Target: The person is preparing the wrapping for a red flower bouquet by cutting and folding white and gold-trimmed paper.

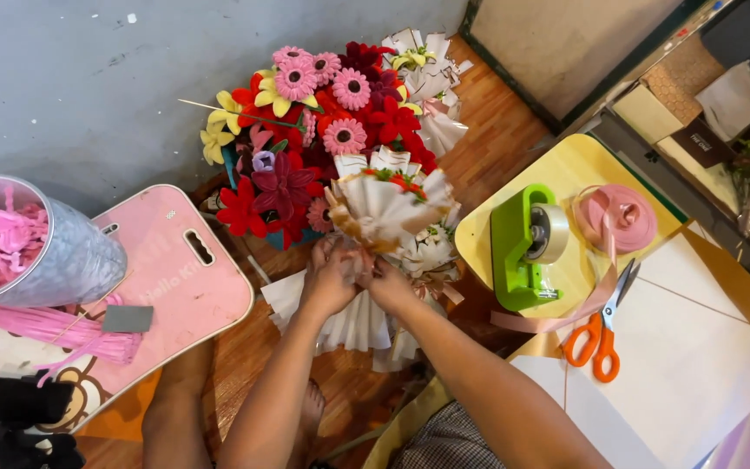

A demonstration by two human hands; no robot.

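Both hands meet at the neck of a small paper-wrapped bouquet (pixel 388 208) with cream and tan fanned paper and tiny red and green blooms. My left hand (pixel 330 280) grips the gathered stem on the left. My right hand (pixel 390 285) pinches it from the right, fingers closed around the wrap. White pleated paper (pixel 353 326) spreads below the hands over the wooden floor.
A big bunch of red, pink and yellow handmade flowers (pixel 314 130) stands behind. A pink folding table (pixel 175 278) and a clear tub of pink strips (pixel 19 243) lie left. On the right are a green tape dispenser (pixel 523 247), pink ribbon roll (pixel 622 217) and orange scissors (pixel 601 334).
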